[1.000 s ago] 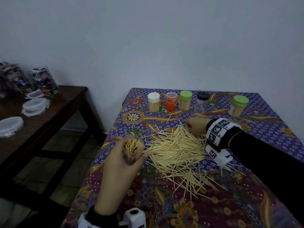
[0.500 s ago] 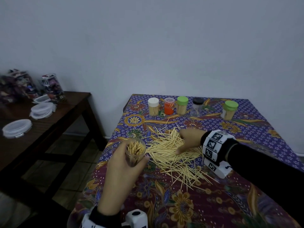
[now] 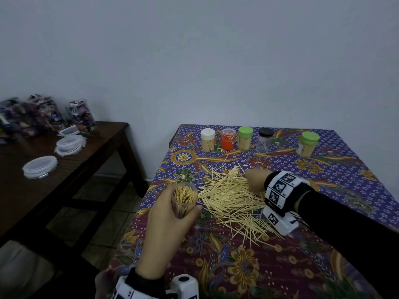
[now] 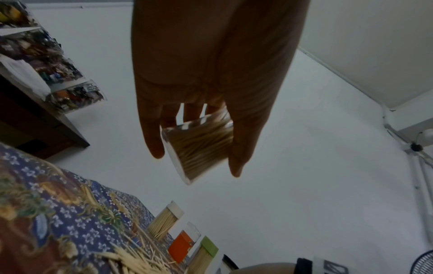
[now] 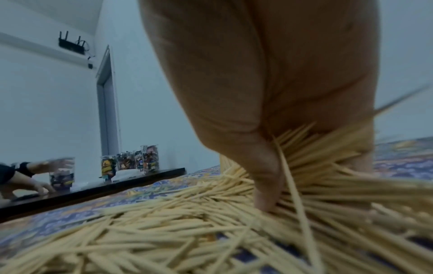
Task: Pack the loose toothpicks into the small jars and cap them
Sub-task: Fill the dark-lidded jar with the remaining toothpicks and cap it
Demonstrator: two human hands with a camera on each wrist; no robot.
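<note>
To your left stands a dark wooden side table (image 3: 90,147), apart from the patterned tablecloth (image 3: 280,266). On it you have clear canisters of colourful wrapped items (image 3: 83,117) near the wall, with stacked clear lidded containers (image 3: 70,142) in front and another (image 3: 40,167) nearer you. High on the wall hangs a black router (image 5: 71,43), beside a grey door frame (image 5: 105,103).

Capped jars (image 3: 245,140) behind toothpick pile (image 3: 231,197); bare cloth (image 3: 269,270) nearer.

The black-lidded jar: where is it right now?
In the head view, the black-lidded jar stands in the row at the table's far edge, between two green-lidded jars, the nearer green-lidded jar on its left and the other further right.
</note>
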